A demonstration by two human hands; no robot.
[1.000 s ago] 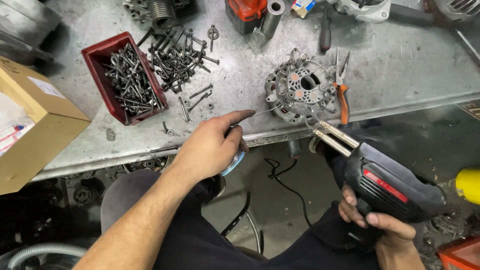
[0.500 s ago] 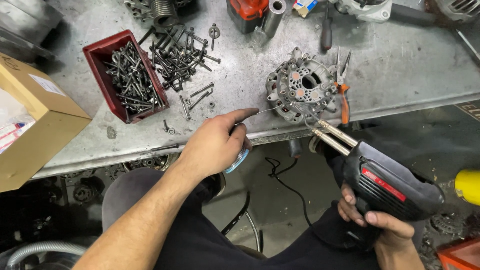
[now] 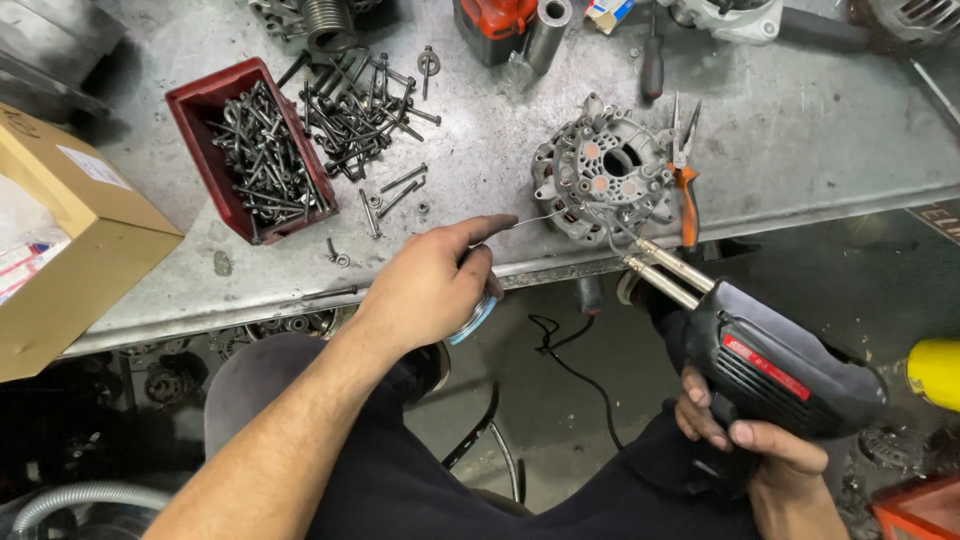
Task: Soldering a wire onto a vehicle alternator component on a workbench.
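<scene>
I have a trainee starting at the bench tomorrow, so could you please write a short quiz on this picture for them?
1. True or false: the red bin holds long dark bolts.
2. Which hand grips the soldering gun? A) left hand B) right hand C) neither
3. Fill in: the orange-handled pliers lie just to the ____ of the round metal housing in the picture.

Key
1. True; more bolts lie loose on the bench beside it.
2. B; the right hand grips it, while the left hand feeds a thin solder wire from a spool toward the housing.
3. right
</scene>
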